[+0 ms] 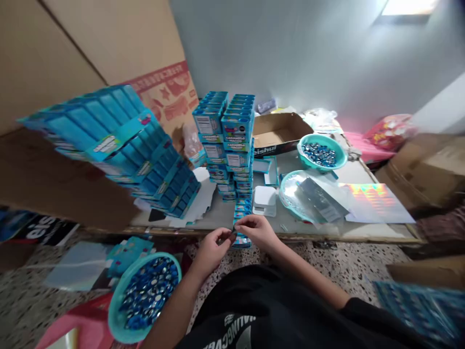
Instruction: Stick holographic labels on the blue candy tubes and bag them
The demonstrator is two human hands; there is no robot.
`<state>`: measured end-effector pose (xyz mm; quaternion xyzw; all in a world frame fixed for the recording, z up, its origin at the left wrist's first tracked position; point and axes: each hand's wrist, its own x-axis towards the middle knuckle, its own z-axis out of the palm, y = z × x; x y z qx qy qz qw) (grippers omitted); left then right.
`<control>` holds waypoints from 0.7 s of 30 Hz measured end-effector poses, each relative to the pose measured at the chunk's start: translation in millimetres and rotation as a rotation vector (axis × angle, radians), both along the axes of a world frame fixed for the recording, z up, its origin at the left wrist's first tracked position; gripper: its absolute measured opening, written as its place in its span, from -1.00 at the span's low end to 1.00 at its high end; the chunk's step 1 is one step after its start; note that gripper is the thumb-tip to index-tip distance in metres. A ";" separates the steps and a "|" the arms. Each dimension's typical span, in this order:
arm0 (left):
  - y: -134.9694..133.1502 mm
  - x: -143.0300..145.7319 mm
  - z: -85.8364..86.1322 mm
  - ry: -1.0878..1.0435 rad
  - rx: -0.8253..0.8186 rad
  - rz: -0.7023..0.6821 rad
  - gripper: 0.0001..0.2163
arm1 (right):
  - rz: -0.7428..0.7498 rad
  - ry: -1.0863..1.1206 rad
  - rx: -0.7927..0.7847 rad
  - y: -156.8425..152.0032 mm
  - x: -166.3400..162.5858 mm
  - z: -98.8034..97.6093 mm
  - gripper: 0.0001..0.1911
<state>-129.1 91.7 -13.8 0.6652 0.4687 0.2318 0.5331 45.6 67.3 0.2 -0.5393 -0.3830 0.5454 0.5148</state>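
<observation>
My left hand [213, 249] and my right hand [259, 233] meet at the table's near edge. Both have fingers pinched together around a small dark bit, too small to name. Just beneath and behind the fingertips, a short row of blue boxes [242, 207] runs toward the edge, partly covered by my hands. Behind it rise two tall stacks of blue printed boxes, the right stack [237, 130] marked "CARAMELO" and the left stack [209, 125] beside it. A white device like a small scale [265, 198] lies right of the row.
A large leaning stack of blue boxes [123, 140] stands left. On the table's right are a teal basin [343, 157] of blue wrapped pieces, a second basin [285, 194] under plastic, and an open cardboard box [279, 123]. Another filled basin [112, 310] sits low at left.
</observation>
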 end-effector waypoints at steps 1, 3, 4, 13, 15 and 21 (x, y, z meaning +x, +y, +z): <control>0.5 8.9 -1.4 -0.029 -0.023 -0.030 -0.73 | -0.040 0.050 -0.027 -3.4 8.1 0.9 -0.83; 0.7 26.7 -2.6 -0.086 -0.060 -0.072 -0.68 | -0.107 0.154 -0.083 -10.6 24.7 2.8 -0.77; 0.7 35.1 -2.4 -0.097 -0.063 -0.075 -0.63 | -0.135 0.208 -0.111 -14.3 32.6 3.5 -0.74; 11.3 81.6 10.8 0.003 0.241 -0.180 -0.77 | -0.247 0.454 -0.229 -28.5 85.9 0.5 -0.57; 14.9 93.8 4.4 0.067 0.155 -0.223 -0.73 | -0.266 0.455 -0.244 -28.9 99.6 -7.0 -0.58; 15.1 156.4 -54.9 0.277 0.030 -0.414 -0.81 | -0.351 0.439 -0.443 -46.6 143.8 -71.6 -0.67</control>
